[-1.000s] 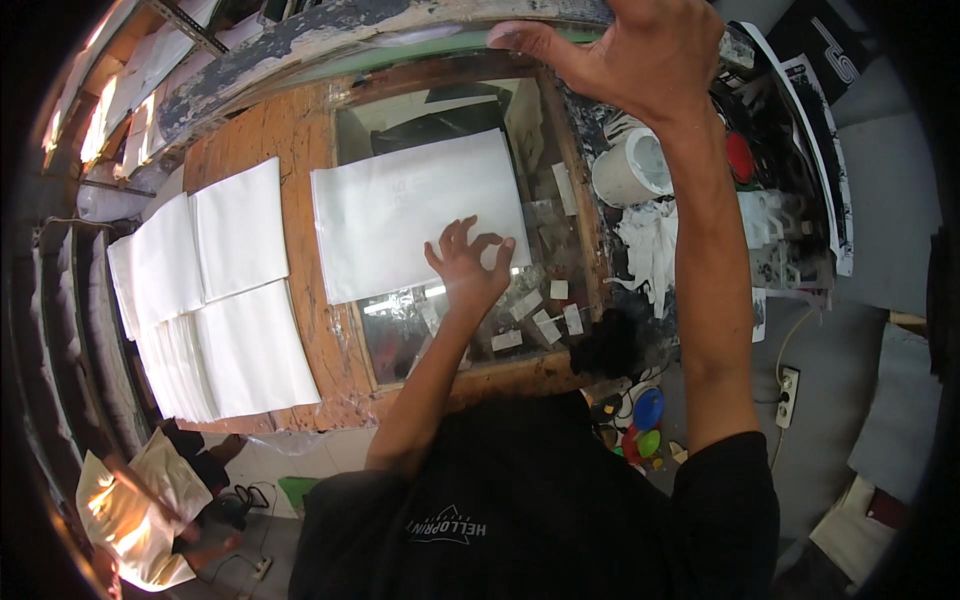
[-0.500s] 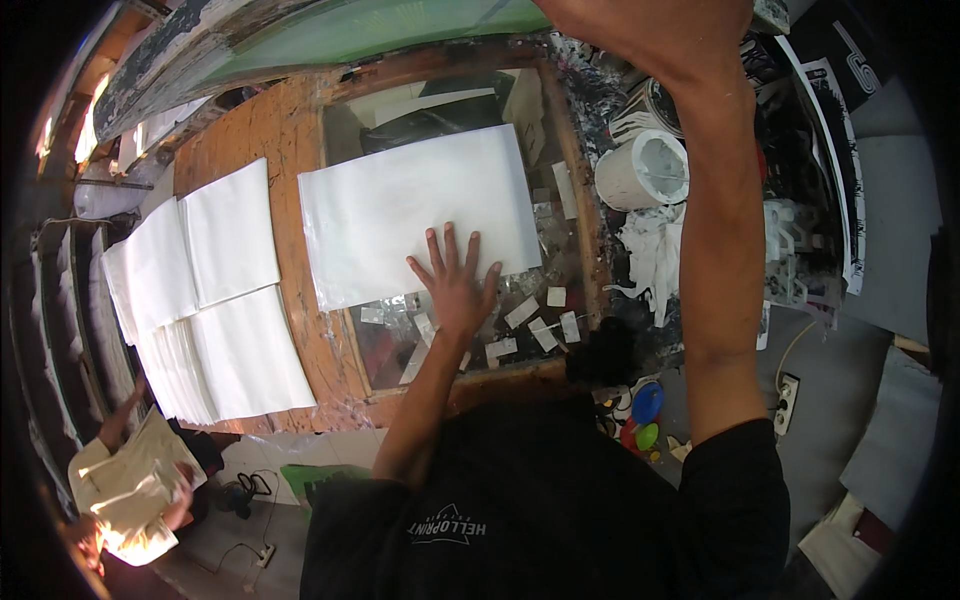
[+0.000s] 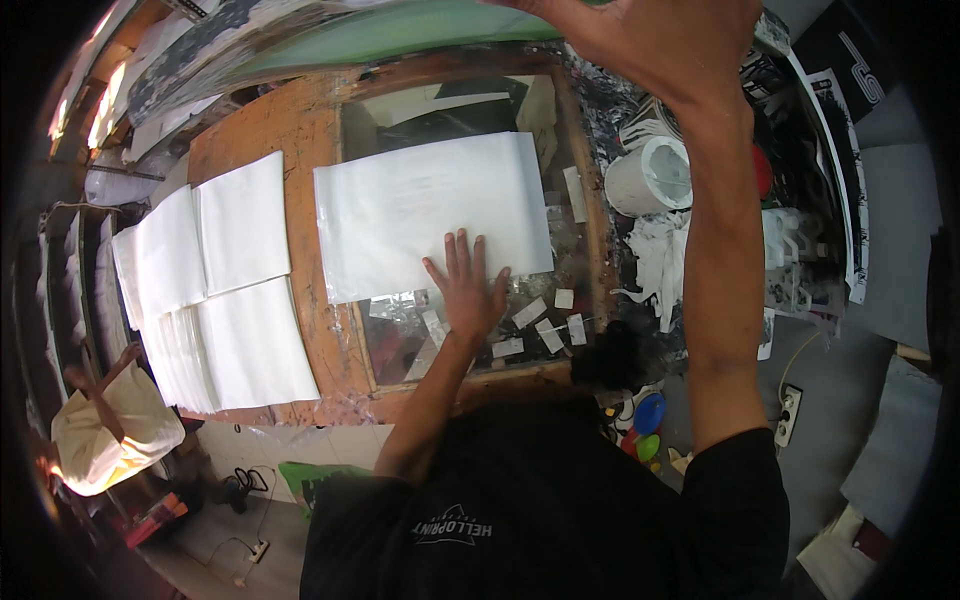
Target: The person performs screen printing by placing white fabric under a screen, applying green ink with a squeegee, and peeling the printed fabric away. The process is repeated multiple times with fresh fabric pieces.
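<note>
My left hand point(image 3: 470, 300) lies flat with fingers spread on the near edge of a flat white sheet or bag point(image 3: 415, 205), which has a glossy, see-through rim. Beneath it is a wood-framed glass pane point(image 3: 375, 345), dotted with several small pale tape pieces point(image 3: 530, 312). At the top edge of the picture is my right hand point(image 3: 665, 40), its arm stretched far forward. Most of its fingers are cut off there, so its grip does not show. Close beside it, a greenish translucent panel in a worn frame point(image 3: 380, 35) stands raised over the far side of the table.
Several white sheets point(image 3: 240, 220) lie in overlapping piles on the wooden table point(image 3: 310, 345) to the left. A white paint-smeared tub point(image 3: 650, 175) and a crumpled white cloth point(image 3: 655, 250) sit to the right. Another person point(image 3: 120, 430) is at the lower left, near shelves.
The view has shifted slightly, and the raised panel and my right hand have moved a little. My left hand stays on the white sheet. The other person at lower left has changed posture.
</note>
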`<control>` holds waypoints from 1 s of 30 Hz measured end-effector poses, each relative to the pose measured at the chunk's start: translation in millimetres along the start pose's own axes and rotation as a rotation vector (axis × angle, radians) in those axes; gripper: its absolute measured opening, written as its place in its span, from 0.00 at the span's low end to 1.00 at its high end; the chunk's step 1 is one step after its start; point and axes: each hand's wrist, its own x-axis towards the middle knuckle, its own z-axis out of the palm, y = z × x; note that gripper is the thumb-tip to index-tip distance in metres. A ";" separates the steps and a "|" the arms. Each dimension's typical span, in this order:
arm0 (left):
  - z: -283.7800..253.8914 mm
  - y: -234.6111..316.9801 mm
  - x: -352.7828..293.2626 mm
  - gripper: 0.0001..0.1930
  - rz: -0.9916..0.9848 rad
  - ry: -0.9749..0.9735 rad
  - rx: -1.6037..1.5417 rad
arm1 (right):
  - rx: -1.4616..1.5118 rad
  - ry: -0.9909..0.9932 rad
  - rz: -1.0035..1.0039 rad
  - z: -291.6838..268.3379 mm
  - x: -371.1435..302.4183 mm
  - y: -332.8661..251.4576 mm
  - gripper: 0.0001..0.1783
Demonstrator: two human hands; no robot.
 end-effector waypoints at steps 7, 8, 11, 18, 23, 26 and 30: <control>-2.7 -0.4 -3.1 0.37 -0.019 0.044 -0.070 | -0.012 0.045 -0.045 -3.6 2.5 -4.0 0.29; -6.6 0.7 -5.3 0.37 -0.036 0.040 -0.129 | 0.000 0.018 -0.025 -4.5 -2.1 -3.5 0.29; -40.4 11.4 -10.5 0.37 -0.094 0.051 -0.257 | 0.084 -0.174 0.115 -19.7 -23.3 -16.0 0.41; -159.2 30.6 -48.6 0.29 -0.334 0.266 -1.646 | 0.402 -0.645 0.120 -78.2 -148.1 -91.7 0.34; -126.9 -1.1 -84.0 0.23 -0.907 0.051 -2.209 | 0.832 -0.939 0.297 -22.5 -190.8 -103.5 0.32; -93.7 -16.7 -79.1 0.20 -1.122 0.011 -2.078 | 0.640 -0.889 0.339 83.8 -179.3 -87.1 0.28; -76.1 -19.8 -85.7 0.20 -1.235 0.047 -1.912 | 0.286 -0.688 0.129 236.0 -141.1 -68.4 0.27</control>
